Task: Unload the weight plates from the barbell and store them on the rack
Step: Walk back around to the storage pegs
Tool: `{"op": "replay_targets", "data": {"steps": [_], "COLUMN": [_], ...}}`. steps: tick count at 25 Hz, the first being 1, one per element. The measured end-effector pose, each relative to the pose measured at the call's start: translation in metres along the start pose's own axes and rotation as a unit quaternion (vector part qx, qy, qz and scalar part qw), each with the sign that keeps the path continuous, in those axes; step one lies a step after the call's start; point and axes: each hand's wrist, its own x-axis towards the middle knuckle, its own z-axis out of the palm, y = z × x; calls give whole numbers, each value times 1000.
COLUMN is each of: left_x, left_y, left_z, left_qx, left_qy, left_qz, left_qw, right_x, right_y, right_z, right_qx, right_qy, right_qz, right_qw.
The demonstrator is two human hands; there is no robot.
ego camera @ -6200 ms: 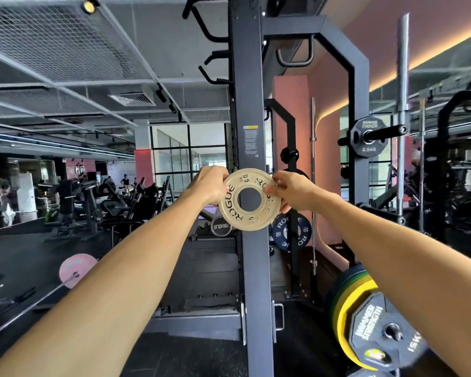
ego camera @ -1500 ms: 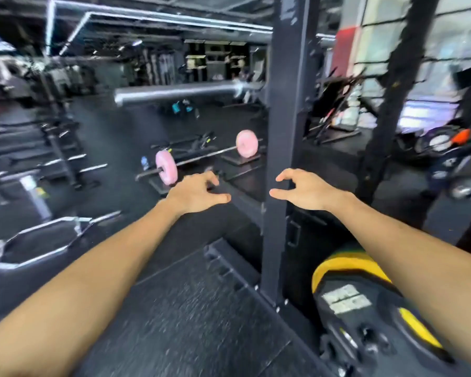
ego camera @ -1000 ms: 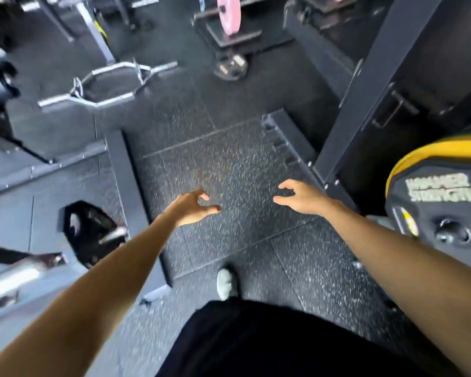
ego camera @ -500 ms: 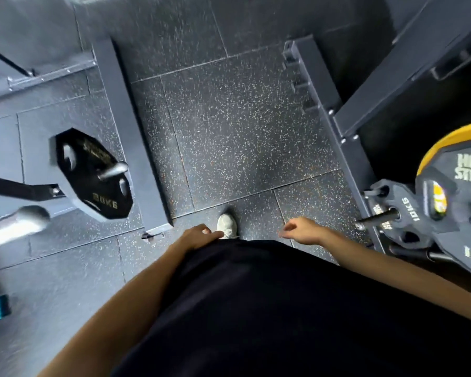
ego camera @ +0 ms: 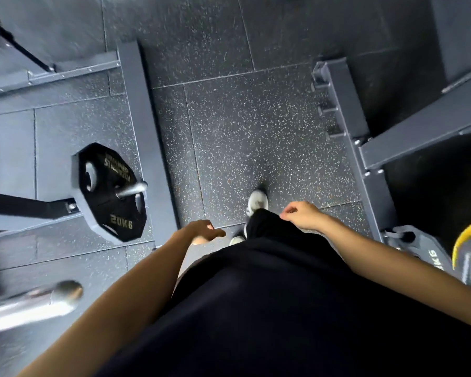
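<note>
Below me a lane of bare floor [ego camera: 245,126] ran open between two rack rails [ego camera: 144,126] [ego camera: 348,126]. On the left a 20KG plate [ego camera: 112,197] on its peg and a bar end [ego camera: 38,303] blocked the way; plates [ego camera: 424,254] crowded the right.

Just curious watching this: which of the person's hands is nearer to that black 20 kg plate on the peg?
Left. The left hand hangs just right of and below the black 20 kg plate, not touching. The right hand is farther right, beyond the person's legs.
</note>
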Motion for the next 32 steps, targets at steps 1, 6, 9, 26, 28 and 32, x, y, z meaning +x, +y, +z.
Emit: {"op": "replay_targets", "data": {"steps": [1, 6, 9, 26, 28, 32], "left_x": [6, 43, 75, 256, 280, 319], "left_y": [2, 16, 33, 165, 193, 250], "left_z": [-13, -93, -166, -593, -665, -786], "left_qx": [1, -54, -103, -151, -126, -100], "left_qy": [-5, -18, 11, 87, 79, 50], "left_qz": [-1, -1, -18, -17, -13, 21], "left_qw": [1000, 998, 994, 985, 989, 994], "right_x": [13, 87, 141, 417, 443, 486], "right_y": [-10, -59, -101, -317, -346, -389], "right_z": [-8, -58, -112, -398, -436, -507], "right_qx": [-1, -22, -36, 24, 45, 120], "right_qy": [-8, -42, -61, -44, -27, 49], "right_qz": [2, 11, 3, 21, 26, 34], "right_qw": [1000, 999, 997, 999, 998, 991]}}
